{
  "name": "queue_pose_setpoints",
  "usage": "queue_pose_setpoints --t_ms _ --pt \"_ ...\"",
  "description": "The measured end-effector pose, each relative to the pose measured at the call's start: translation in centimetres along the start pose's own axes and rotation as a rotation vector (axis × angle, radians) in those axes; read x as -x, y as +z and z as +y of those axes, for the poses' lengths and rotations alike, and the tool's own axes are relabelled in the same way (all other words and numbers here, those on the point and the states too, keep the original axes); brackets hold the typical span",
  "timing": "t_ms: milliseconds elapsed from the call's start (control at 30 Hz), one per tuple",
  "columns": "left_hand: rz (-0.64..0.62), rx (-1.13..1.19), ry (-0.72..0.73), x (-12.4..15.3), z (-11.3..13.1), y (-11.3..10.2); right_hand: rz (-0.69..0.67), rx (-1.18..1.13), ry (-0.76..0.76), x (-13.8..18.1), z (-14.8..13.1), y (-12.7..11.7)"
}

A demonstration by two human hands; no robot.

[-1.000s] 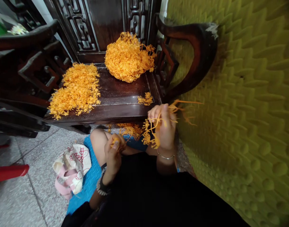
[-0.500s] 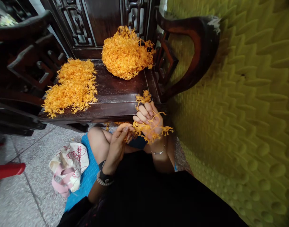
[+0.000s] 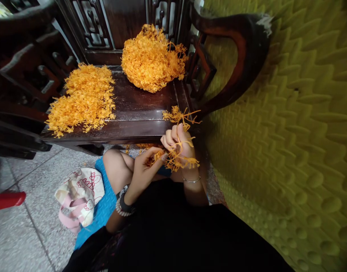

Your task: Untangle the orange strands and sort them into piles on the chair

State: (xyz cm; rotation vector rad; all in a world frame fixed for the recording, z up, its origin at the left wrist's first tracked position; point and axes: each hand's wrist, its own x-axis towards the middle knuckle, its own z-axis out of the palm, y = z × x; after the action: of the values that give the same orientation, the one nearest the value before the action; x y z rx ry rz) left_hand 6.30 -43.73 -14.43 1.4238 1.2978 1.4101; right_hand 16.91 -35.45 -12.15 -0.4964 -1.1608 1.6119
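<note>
My right hand [image 3: 179,145] is closed round a tangled bunch of orange plastic strands [image 3: 181,160] that hang below the fist and stick up above it. My left hand [image 3: 143,170] reaches up to that bunch, fingertips pinched on a strand at its left edge. Both hands hover over my bare knee, just in front of the dark wooden chair seat [image 3: 139,109]. On the seat lie a flat orange heap [image 3: 81,100] at the left, a rounded orange heap [image 3: 152,58] at the back, and a small orange clump [image 3: 173,114] near the right front edge.
A yellow-green spiked foam wall [image 3: 289,124] fills the right side. The chair's curved armrest [image 3: 236,56] rises beside it. On the tiled floor lie a printed cloth bag [image 3: 77,198], a blue mat [image 3: 105,209] under me, and a red object [image 3: 7,199] at far left.
My right hand dropped from beside the armrest toward my knee with the bunch. My left hand rose from my lap and met the bunch, pinching a strand.
</note>
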Motion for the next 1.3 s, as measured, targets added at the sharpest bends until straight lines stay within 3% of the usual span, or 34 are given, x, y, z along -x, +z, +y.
queue_pose_setpoints --t_ms 133,333,467,700,933,1300 --pt "0.089 -0.206 0.132 0.8 -0.1 -0.4 0.082 0.057 -0.028 0.0 0.0 -0.5" --pt "0.017 -0.361 0.268 1.9 0.1 -0.3 0.283 0.169 -0.144 0.9 -0.7 0.4" --pt "-0.037 -0.385 0.320 2.6 0.9 -0.5 0.310 0.217 -0.173 1.7 -1.8 1.3" --pt "-0.064 -0.392 0.344 3.1 1.9 -1.0 0.371 0.143 -0.266 1.9 -2.1 2.1" --pt "-0.054 -0.379 0.346 3.4 2.1 -1.2 0.549 0.173 -0.315 2.2 -2.6 3.0" --pt "-0.091 -0.213 0.318 3.6 2.8 -1.0 0.573 0.257 -0.417 2.8 -3.0 2.5"
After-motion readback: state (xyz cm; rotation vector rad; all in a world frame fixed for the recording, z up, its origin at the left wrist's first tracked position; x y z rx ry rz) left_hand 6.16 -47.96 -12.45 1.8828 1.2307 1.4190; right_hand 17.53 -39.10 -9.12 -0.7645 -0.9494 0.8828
